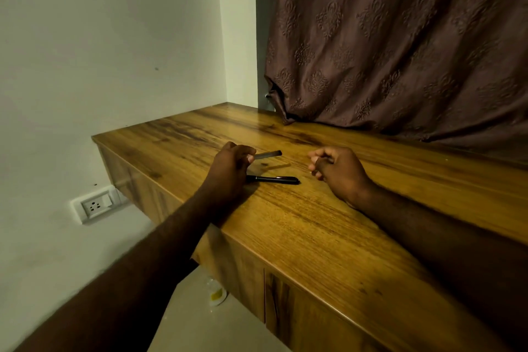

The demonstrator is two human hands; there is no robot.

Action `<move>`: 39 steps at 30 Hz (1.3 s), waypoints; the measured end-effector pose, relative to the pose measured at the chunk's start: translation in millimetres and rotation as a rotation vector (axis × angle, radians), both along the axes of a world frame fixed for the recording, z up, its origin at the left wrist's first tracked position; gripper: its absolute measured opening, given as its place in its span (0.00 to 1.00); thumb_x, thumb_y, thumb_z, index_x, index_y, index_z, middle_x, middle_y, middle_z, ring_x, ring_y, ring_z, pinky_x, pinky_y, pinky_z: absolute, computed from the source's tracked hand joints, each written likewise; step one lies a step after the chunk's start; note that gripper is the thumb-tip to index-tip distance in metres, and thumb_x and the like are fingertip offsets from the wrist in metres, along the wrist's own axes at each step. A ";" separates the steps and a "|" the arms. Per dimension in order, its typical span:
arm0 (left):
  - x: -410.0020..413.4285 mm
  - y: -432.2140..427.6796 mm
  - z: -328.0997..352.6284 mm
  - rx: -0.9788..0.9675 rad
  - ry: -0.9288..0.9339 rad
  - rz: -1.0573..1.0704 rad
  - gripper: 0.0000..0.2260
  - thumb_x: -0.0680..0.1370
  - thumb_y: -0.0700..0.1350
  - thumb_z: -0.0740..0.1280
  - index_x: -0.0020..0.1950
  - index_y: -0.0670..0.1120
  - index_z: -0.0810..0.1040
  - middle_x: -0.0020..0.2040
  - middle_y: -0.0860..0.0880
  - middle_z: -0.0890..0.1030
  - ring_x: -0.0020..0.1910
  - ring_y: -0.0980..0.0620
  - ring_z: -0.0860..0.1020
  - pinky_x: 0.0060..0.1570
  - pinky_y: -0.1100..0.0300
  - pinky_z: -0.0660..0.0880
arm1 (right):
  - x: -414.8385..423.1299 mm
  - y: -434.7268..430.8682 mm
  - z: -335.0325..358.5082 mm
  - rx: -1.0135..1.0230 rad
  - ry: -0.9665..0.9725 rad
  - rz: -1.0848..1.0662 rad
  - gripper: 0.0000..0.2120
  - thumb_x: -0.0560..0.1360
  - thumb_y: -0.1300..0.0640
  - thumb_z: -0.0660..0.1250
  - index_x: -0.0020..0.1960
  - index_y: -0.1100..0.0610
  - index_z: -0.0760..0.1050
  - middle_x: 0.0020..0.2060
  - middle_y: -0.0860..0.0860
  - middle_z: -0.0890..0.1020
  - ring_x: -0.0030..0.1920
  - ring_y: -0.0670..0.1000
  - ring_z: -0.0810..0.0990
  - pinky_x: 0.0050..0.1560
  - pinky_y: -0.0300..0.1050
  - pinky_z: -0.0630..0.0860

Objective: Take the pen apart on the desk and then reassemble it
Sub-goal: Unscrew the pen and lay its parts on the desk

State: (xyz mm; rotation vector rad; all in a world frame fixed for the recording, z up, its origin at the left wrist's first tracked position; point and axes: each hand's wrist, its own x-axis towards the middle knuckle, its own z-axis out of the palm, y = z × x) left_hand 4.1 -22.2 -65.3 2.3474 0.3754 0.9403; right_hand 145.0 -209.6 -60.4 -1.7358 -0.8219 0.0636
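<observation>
The left hand [231,164] pinches a pen piece [267,154] above the desk [300,226], near the black pen body [273,179]; the right hand [337,170] is curled, its contents unclear.

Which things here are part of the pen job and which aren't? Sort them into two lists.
Part of the job:
- pen piece, held in the left hand
- black pen part, lying on the desk
- right hand, curled; whether it holds anything is unclear

Lying about:
- curtain
- wall socket
- container on the floor
</observation>
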 end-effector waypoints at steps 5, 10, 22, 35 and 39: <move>4.3 -30.4 -6.2 -0.166 0.005 -0.172 0.08 0.79 0.39 0.64 0.55 0.40 0.80 0.43 0.44 0.78 0.40 0.53 0.75 0.43 0.62 0.72 | -0.7 -1.5 -0.2 0.050 0.091 0.059 0.07 0.79 0.56 0.63 0.47 0.55 0.79 0.34 0.50 0.81 0.27 0.45 0.73 0.22 0.36 0.67; 3.6 -38.0 -4.1 -0.366 0.027 -0.251 0.07 0.80 0.35 0.61 0.54 0.36 0.78 0.35 0.47 0.75 0.34 0.55 0.73 0.36 0.64 0.72 | -6.4 -1.8 -0.4 0.016 0.101 0.120 0.09 0.79 0.55 0.63 0.47 0.59 0.79 0.34 0.53 0.81 0.26 0.47 0.73 0.21 0.38 0.67; 0.9 -38.5 -4.6 -0.568 0.004 -0.289 0.06 0.78 0.35 0.65 0.45 0.45 0.77 0.33 0.45 0.76 0.31 0.51 0.73 0.35 0.58 0.73 | -11.6 -7.4 5.6 0.104 0.270 0.292 0.04 0.75 0.63 0.68 0.49 0.60 0.80 0.29 0.52 0.81 0.26 0.47 0.75 0.27 0.39 0.72; -7.5 -39.0 3.3 -0.810 -0.159 -0.406 0.09 0.73 0.29 0.67 0.49 0.40 0.78 0.39 0.44 0.78 0.31 0.56 0.79 0.33 0.66 0.78 | -29.4 -28.5 3.7 0.179 0.246 0.250 0.07 0.73 0.67 0.69 0.48 0.56 0.80 0.32 0.53 0.84 0.31 0.50 0.80 0.34 0.44 0.79; -12.9 -41.7 3.7 -0.819 -0.144 -0.438 0.09 0.74 0.29 0.67 0.50 0.39 0.79 0.39 0.43 0.79 0.32 0.56 0.79 0.35 0.66 0.78 | -34.3 -26.8 0.8 0.209 0.230 0.215 0.09 0.73 0.67 0.69 0.49 0.55 0.80 0.32 0.51 0.83 0.32 0.49 0.79 0.33 0.43 0.78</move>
